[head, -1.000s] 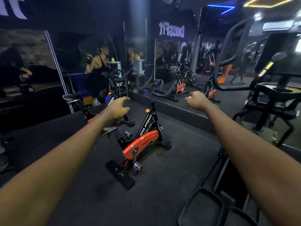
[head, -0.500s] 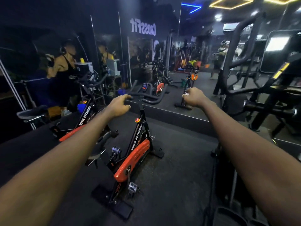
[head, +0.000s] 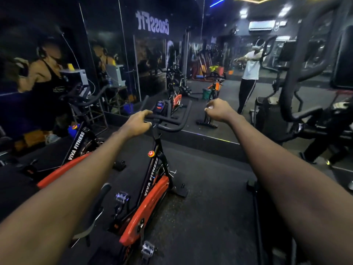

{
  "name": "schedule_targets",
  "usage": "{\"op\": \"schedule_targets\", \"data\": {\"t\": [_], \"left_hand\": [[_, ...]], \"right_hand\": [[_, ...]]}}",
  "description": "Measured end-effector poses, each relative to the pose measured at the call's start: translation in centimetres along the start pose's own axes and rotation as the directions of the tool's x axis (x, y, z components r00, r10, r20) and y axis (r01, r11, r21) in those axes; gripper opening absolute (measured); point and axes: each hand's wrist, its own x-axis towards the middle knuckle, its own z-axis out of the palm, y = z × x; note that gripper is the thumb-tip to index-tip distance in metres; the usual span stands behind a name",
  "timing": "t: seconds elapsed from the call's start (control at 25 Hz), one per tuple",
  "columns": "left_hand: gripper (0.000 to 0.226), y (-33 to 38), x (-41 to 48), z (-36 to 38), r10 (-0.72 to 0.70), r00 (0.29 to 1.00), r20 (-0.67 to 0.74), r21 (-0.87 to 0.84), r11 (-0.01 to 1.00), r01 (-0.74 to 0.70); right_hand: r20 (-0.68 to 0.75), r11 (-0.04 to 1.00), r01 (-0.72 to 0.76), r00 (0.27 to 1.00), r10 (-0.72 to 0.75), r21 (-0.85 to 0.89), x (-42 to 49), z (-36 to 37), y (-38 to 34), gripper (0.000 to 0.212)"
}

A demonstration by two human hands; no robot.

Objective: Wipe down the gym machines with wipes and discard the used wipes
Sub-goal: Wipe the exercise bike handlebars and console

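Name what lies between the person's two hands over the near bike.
In the head view, the handlebar and its small console lie between the left hand, gripping the bar, and the right hand, holding a white wipe.

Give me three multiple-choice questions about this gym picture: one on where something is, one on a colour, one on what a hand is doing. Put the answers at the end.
1. Where is the left hand?
A) on the handlebar
B) on a saddle
C) on a pedal

2. What colour is the nearest flywheel cover?
A) blue
B) orange-red
C) green

3. What is the right hand doing?
A) pressing flat on the mirror
B) curled in mid-air, off every machine
C) gripping a pedal

Answers:
1 A: its fingers lie over the bar.
2 B: the cover is plainly orange-red.
3 B: it is curled in the air, pinching what looks like a white scrap.
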Motion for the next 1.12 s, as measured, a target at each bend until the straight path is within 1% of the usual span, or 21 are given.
{"op": "schedule_targets", "data": {"t": [0.16, 0.28, 0.44, 0.6, 0.72, 0.84, 0.92, 1.04, 1.12], "left_hand": [[0.052, -3.8, 8.7, 2.0, -0.029, 0.999, 0.017, -0.009, 1.0, 0.029], [0.052, -6.5, 14.3, 3.9, -0.044, 0.998, 0.042, 0.008, 0.999, 0.044], [0.053, -10.8, 22.0, 7.6, -0.05, 0.996, 0.07, -0.001, 0.999, 0.051], [0.052, -14.1, 28.3, 11.1, -0.071, 0.99, 0.118, -0.03, 0.997, 0.075], [0.048, -16.2, 31.7, 13.8, -0.092, 0.981, 0.17, -0.038, 0.994, 0.1], [0.045, -18.5, 34.4, 16.8, -0.121, 0.969, 0.217, 0.015, 0.993, 0.12], [0.045, -19.8, 35.8, 18.2, -0.128, 0.967, 0.221, 0.029, 0.992, 0.124], [0.042, -21.6, 37.3, 19.8, -0.171, 0.953, 0.249, 0.035, 0.985, 0.167], [0.033, -23.0, 38.2, 20.7, -0.194, 0.936, 0.292, 0.056, 0.981, 0.186]], "right_hand": [[0.014, 1.0, 0.007, 1.0, -0.007, 0.009, 8.9, 3.5, 1.0, 0.033], [0.074, 0.998, 0.018, 0.997, -0.014, -0.053, 14.3, 7.2, 1.9, 0.03], [0.155, 0.994, 0.059, 0.987, -0.044, -0.093, 21.8, 13.0, 3.1, 0.029], [0.172, 0.996, 0.05, 0.984, -0.038, -0.068, 28.2, 18.0, 3.9, 0.029], [0.191, 0.998, 0.058, 0.98, -0.056, -0.005, 31.2, 22.3, 5.0, 0.025], [0.156, 0.992, 0.022, 0.987, -0.041, 0.121, 32.8, 27.1, 6.5, 0.021], [0.13, 0.982, 0.02, 0.99, -0.045, 0.19, 33.7, 30.1, 7.5, 0.019], [0.158, 0.978, 0.017, 0.986, -0.05, 0.207, 34.7, 34.5, 8.9, 0.013], [0.174, 0.983, 0.02, 0.983, -0.053, 0.183, 35.3, 36.9, 10.0, 0.012]]}}
